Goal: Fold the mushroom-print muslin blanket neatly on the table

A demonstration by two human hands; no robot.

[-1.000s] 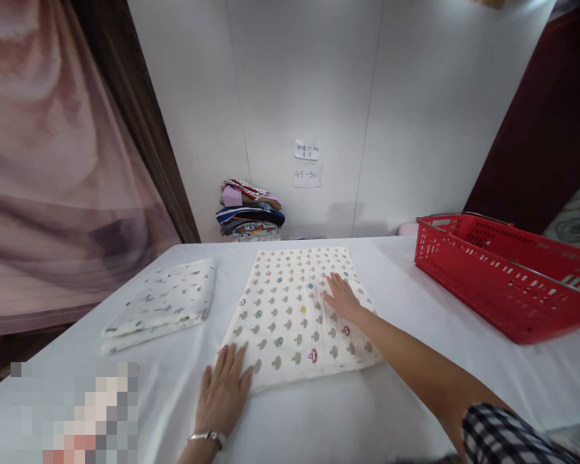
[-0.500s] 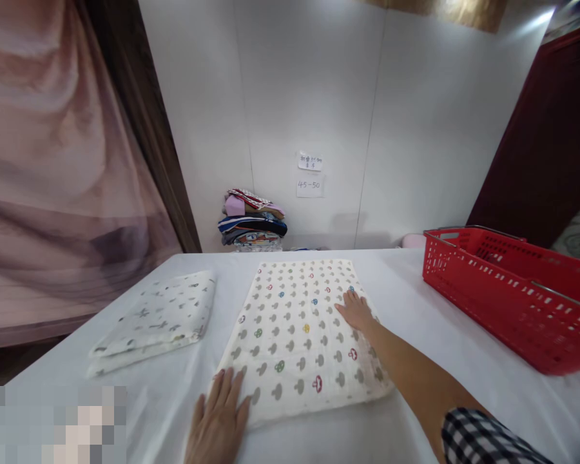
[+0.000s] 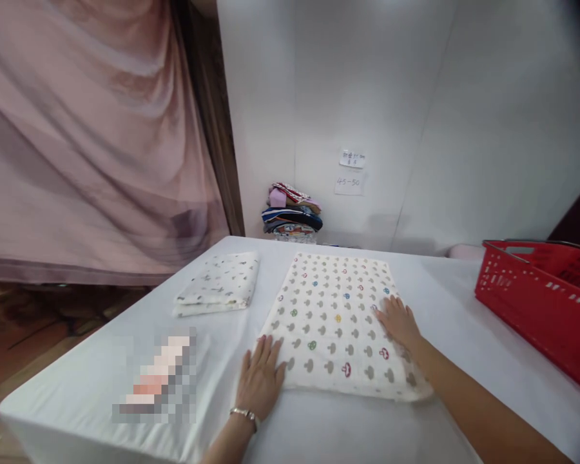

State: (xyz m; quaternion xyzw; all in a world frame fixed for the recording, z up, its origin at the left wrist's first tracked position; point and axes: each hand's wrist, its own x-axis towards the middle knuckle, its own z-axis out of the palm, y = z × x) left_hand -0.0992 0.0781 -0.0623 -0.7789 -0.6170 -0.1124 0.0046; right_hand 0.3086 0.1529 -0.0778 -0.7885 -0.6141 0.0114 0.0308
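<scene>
A cream cloth [image 3: 328, 335] printed with grey mushrooms, a few of them coloured, lies flat and folded in front of me. My left hand [image 3: 261, 377] rests palm down at its near left corner, fingers stretched out. On the cloth's right edge lies my right hand [image 3: 399, 322], flat with its fingers extended. Neither hand grips anything. To the left sits a second folded white cloth [image 3: 220, 283] with small dark prints, apart from both hands.
A red plastic basket [image 3: 536, 303] stands on the right of the white-covered table [image 3: 444, 277]. A pixelated item [image 3: 159, 374] lies at the near left. Behind the table's far edge is a stack of folded fabrics [image 3: 292, 216] against the wall. A pink curtain [image 3: 101, 142] hangs at left.
My right hand has slid from the cloth's upper middle to its right edge, and the creases there look flatter. My left hand stays at the near left corner. The camera has turned left.
</scene>
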